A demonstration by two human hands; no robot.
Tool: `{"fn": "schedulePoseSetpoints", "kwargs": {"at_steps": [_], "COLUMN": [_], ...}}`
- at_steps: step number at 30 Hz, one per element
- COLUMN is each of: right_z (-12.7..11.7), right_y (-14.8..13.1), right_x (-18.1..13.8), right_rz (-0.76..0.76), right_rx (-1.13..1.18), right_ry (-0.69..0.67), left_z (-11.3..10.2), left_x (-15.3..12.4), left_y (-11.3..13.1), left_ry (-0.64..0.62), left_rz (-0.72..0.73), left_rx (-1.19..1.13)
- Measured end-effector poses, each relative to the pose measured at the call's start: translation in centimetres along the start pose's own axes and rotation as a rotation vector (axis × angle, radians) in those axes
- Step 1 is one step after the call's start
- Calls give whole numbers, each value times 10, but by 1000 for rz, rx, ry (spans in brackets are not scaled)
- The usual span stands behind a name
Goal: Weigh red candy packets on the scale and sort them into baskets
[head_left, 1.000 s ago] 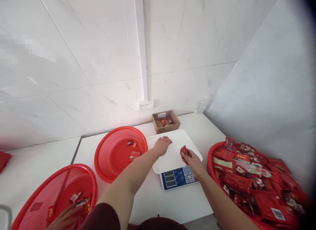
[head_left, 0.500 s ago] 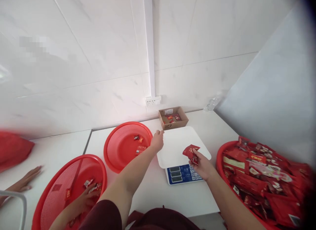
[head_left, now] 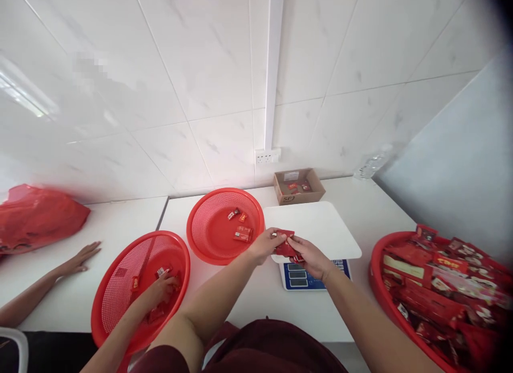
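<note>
- Left hand (head_left: 265,243) has swung back from the scale tray (head_left: 320,226) edge to join right hand (head_left: 311,257).
- Both pinch one red packet (head_left: 285,248); red basket (head_left: 206,243) at ten o'clock.

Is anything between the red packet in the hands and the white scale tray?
Nothing visible. The left hand and right hand both pinch the red packet right at the scale tray's near left edge; the nearest red basket sits off to the left, apart.

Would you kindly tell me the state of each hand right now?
Left hand: closed, pinching the red packet.
Right hand: closed, holding the same red packet from the other side.
</note>
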State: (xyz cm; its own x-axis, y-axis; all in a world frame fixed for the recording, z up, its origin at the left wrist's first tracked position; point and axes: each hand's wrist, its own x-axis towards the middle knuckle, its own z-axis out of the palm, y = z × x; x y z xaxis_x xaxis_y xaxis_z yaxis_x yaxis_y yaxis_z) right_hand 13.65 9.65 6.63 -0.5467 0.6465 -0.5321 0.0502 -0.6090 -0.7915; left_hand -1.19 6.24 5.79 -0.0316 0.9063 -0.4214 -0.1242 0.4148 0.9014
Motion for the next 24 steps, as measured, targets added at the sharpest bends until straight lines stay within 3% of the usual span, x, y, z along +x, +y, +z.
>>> {"fn": "schedulePoseSetpoints", "kwargs": {"at_steps": [3, 7, 9, 12, 14, 16, 21, 24], "right_z": [-2, -6, -6, -4, -2, -1, -10, -16], "right_y": [3, 9, 9, 8, 7, 7, 9, 13], "right_x": [-6, -12, -15, -17, -18, -19, -21, -23], "right_rz": [-27, -62, -79, -116, -128, -125, -47, -25], "right_rx": [-119, -240, -310, -387, -393, -326, -56, 38], "right_ry": [74, 60, 79, 105, 118, 171, 301, 334], "left_z": [12, 6, 3, 1, 2, -2, -38, -60], "left_x": [-1, -5, -8, -15, -18, -17, -4, 1], "left_y": [-8, -7, -4, -2, -2, -2, 9, 14], "left_ry": [45, 151, 103, -80, -142, -46, 402, 479], "left_rz": [-38, 5, -46, -180, -186, -117, -9, -37], "left_rx": [-304, -320, -307, -220, -189, -276, -604, -599]}}
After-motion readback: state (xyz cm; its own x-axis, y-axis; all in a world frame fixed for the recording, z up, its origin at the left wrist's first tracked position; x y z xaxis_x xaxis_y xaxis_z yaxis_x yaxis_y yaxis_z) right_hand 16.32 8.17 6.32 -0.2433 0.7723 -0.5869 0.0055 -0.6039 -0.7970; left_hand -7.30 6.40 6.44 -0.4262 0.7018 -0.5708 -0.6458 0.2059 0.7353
